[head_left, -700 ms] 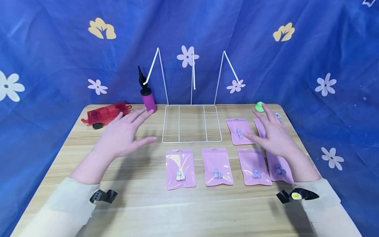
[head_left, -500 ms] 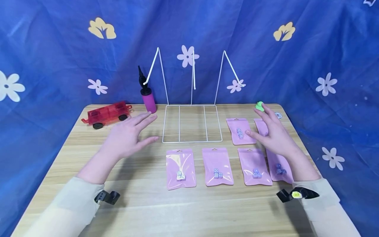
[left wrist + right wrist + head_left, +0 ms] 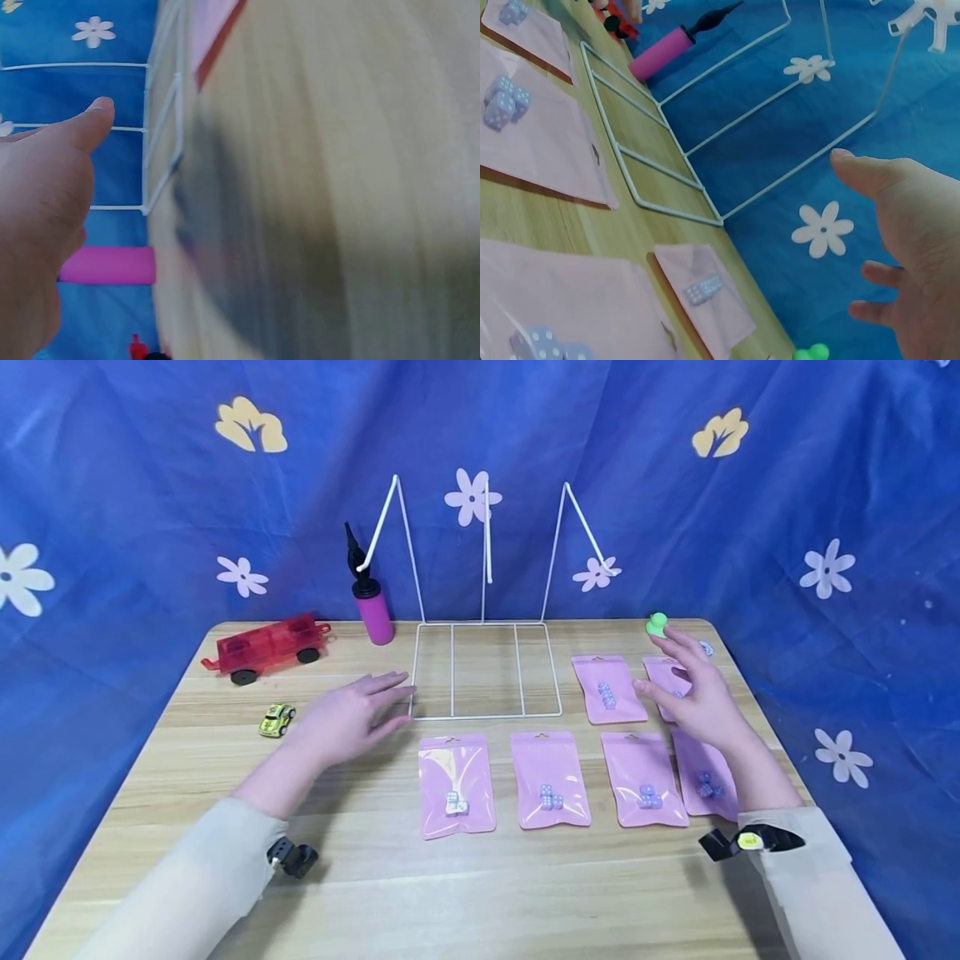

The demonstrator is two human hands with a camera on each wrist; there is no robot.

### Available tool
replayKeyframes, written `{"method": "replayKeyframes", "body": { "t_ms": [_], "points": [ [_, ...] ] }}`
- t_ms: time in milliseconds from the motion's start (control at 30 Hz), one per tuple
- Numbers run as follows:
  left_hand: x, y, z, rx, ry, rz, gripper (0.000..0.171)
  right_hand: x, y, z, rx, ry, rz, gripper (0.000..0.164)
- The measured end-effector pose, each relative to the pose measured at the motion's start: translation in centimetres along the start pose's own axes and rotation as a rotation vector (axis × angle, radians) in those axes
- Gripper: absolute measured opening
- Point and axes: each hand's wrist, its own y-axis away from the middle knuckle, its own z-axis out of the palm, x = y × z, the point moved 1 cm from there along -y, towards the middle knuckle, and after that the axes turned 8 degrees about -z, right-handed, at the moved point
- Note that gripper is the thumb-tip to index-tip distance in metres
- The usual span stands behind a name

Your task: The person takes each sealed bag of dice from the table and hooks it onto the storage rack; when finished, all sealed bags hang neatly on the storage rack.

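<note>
My left hand reaches toward the left side of the white wire rack, fingers extended and holding nothing. Whether its fingertips touch the wire, I cannot tell. In the left wrist view the thumb shows in front of the rack. My right hand, also without anything in it, hovers over the pink bags at the right, its fingers loosely bent. Beside its thumb lies a pink zip bag with several dice. Another pink bag is partly covered by this hand.
More dice bags lie in front: a left one, a middle one, a right one and one by the right wrist. Behind stand a magenta hand pump, red toy trailer, yellow toy car and green object.
My left hand has moved right and toward me, closer to the rack, uncovering the yellow toy car. The right hand has barely shifted, with its fingers a little more bent.
</note>
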Motion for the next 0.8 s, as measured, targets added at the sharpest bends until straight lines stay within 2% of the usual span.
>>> {"method": "replayKeyframes", "body": {
  "t_ms": [267,500,800],
  "points": [
    [-0.2,-0.3,2.7,0.006,0.08,0.074,0.039,2.3,0.3,0.2,0.022,-0.07,0.047,0.065],
    [-0.7,-0.1,4.3,-0.034,0.127,0.051,0.036,4.5,0.1,0.5,0.031,-0.15,0.129,0.062],
    [-1.2,-0.4,5.2,-0.048,0.136,0.029,0.029,6.8,0.0,1.6,-0.045,-0.167,0.247,0.063]
  ]
}}
